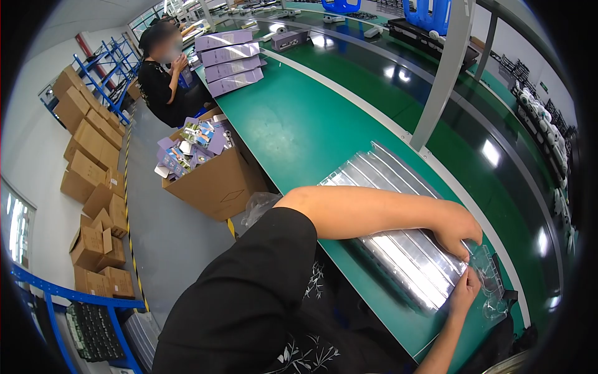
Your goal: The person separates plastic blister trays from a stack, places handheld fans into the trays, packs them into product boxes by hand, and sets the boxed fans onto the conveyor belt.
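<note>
A stack of long, ridged clear plastic trays point(405, 262) lies on the green table, shiny with reflections. My left hand point(458, 227) reaches over the stack to its far right end, with its fingers bent down and closed at the edge. Just below it, my right hand point(464, 292) pinches the same corner, thumb and fingers pressed together. The two sets of fingertips almost meet there. Beside them, a thin moulded clear plastic piece point(492, 288) lies over the table edge strip; whether it joins what my fingers grip is unclear.
An open carton point(215, 184) of printed purple boxes stands left of the table. Purple boxes point(233, 62) are stacked at the table's far end, where a co-worker point(165, 78) sits. A grey post point(442, 81) rises beyond the stack. Cartons point(93, 143) line the wall.
</note>
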Tool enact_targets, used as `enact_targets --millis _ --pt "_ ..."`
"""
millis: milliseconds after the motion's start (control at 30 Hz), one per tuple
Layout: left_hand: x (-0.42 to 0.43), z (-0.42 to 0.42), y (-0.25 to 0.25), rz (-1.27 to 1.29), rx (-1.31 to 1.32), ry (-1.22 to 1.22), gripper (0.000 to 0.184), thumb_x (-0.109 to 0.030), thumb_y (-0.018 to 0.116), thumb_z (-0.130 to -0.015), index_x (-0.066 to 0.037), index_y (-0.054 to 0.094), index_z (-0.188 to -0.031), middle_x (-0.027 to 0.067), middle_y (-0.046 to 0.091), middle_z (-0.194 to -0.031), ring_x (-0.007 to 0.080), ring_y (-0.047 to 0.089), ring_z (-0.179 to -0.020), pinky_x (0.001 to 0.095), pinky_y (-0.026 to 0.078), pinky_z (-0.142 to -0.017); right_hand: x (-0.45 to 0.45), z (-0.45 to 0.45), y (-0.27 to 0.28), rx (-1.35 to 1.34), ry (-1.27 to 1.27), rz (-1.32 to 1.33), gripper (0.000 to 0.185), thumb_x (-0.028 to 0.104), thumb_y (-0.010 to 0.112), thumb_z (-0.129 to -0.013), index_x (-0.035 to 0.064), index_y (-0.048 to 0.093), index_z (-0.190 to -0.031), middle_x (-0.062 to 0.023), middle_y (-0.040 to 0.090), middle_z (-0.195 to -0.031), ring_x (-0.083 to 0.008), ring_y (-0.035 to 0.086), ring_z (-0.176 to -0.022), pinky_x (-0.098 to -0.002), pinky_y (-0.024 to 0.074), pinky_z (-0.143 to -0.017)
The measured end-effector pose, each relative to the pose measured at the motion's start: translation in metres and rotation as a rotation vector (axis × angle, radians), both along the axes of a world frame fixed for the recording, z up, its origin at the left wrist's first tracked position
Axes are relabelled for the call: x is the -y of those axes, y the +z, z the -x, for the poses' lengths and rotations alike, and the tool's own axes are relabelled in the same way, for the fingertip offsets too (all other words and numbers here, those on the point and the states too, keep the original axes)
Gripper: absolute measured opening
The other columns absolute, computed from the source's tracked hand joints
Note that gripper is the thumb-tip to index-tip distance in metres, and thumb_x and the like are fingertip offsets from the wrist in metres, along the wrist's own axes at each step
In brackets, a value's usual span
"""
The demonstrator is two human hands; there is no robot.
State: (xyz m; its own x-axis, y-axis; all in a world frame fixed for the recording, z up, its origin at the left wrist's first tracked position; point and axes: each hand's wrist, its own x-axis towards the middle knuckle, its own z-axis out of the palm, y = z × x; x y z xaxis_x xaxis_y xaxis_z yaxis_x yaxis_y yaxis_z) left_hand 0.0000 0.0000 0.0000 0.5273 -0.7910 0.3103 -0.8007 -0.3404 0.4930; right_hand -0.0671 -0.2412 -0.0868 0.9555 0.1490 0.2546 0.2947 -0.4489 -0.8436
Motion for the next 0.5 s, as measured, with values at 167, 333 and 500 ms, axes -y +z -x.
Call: enact_targets --millis 167,333,500 --pt "-0.0009 -0.0002 0.0023 -0.002 0.0 0.004 0.057 -0.046 0.067 -0.082 -0.003 0.064 -0.119 0.0128 0.064 -0.121 0.0324 0.06 -0.112 0.0415 0.048 -0.094 0.0013 -0.0021 0.0 -0.008 0.004 -0.003 0.026 0.014 0.052 -0.098 -0.008 0.067 -0.098 -0.0062 0.066 -0.08 -0.0106 0.057 -0.074 -0.0259 0.044 -0.069" --pt "-0.0011 0.002 0.0054 -0.026 -0.009 -0.007 0.055 -0.044 0.066 -0.083 -0.003 0.063 -0.119 0.0117 0.061 -0.126 0.0327 0.059 -0.113 0.043 0.048 -0.094 0.004 -0.0015 -0.0004 -0.021 0.004 0.026 0.026 0.014 0.053 -0.098 -0.0079 0.067 -0.097 -0.0065 0.066 -0.08 -0.0109 0.057 -0.074 -0.0263 0.0443 -0.069" --pt "0.0 0.0007 0.0036 -0.009 -0.01 -0.009 0.058 -0.047 0.066 -0.082 -0.003 0.063 -0.12 0.0124 0.063 -0.123 0.032 0.059 -0.114 0.0418 0.047 -0.095 0.0006 0.0004 0.0024 -0.024 -0.008 0.019 0.025 0.014 0.053 -0.097 -0.0077 0.067 -0.097 -0.0061 0.066 -0.079 -0.0109 0.057 -0.074 -0.0263 0.0442 -0.069"
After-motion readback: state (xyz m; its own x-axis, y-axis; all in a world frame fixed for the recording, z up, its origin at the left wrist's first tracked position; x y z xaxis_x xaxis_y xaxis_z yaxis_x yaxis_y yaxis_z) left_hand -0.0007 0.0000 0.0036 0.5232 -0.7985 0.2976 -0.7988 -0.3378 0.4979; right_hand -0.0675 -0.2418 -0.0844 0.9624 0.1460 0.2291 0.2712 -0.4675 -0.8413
